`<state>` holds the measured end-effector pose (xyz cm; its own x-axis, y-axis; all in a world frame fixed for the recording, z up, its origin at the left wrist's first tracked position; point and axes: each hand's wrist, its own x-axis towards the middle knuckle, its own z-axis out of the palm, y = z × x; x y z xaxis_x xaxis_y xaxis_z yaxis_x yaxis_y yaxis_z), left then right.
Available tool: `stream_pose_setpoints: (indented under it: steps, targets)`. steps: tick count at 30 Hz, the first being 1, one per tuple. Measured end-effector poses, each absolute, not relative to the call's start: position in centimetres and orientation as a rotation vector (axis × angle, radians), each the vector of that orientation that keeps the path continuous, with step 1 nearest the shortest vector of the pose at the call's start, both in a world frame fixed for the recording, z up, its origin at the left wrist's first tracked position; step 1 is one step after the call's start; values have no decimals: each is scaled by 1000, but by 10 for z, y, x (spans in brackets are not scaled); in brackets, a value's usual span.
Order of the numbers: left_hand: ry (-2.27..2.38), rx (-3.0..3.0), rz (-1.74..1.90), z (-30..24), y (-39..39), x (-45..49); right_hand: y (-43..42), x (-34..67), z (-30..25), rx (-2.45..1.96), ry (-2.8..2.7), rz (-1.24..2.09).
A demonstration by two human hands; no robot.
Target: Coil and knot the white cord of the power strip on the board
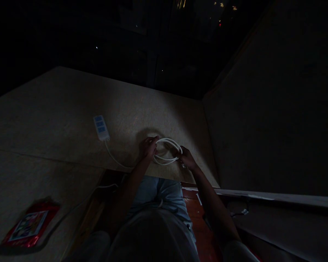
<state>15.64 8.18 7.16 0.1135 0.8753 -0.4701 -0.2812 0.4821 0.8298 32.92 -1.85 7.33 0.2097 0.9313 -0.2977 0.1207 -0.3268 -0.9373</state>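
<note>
Several loops of a white power cord (166,160) hang between my two hands, just above the light tabletop. My left hand (149,146) is closed round the left side of the coil. On the right side of the coil, my right hand (186,157) is closed too, with a small white end, perhaps the plug, showing below it. A white power strip (101,128) with blue socket faces lies on the tabletop to the left. Its cord runs from the lower end toward my left forearm, where it passes out of sight.
The pale tabletop (120,98) reaches to a dark window at the back. A dark wall (262,127) stands at the right. A shiny red packet (31,224) lies at the lower left beside a dark cable (54,227). The scene is dim.
</note>
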Motion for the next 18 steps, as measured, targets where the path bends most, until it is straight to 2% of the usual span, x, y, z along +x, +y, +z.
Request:
stream_pose_setpoints:
  steps: [3, 11, 18]
  targets:
    - [1186, 724, 926, 71, 84, 159, -20, 331, 72, -1616, -1004, 1233]
    - [992, 695, 583, 76, 91, 151, -21, 312, 66, -1362, -674, 1335]
    - [1035, 771, 645, 90, 97, 149, -13, 303, 67, -1204, -530, 1379]
